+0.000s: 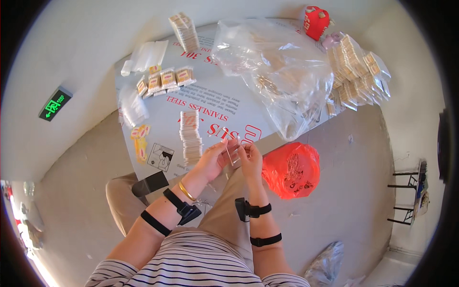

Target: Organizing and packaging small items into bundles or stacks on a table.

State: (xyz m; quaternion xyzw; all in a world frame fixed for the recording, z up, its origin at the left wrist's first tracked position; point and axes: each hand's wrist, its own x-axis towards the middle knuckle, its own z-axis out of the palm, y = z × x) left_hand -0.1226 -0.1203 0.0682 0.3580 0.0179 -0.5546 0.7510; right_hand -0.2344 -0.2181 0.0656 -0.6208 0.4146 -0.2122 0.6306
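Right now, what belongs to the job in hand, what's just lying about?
Likely the job:
- thin pale stick at left hand and right hand
- white stack
- yellow-labelled packets

Likely lying about:
- clear bag on floor
- red package, far corner

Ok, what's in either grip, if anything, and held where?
A thin white stick, between the left grip and the right grip; too small to tell which pinches it, or where.

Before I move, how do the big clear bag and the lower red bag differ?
The big clear bag is colourless and see-through; the lower red bag is bright red. The big clear bag lies spread on the table; the lower red bag shows past its edge. Both look like thin plastic.
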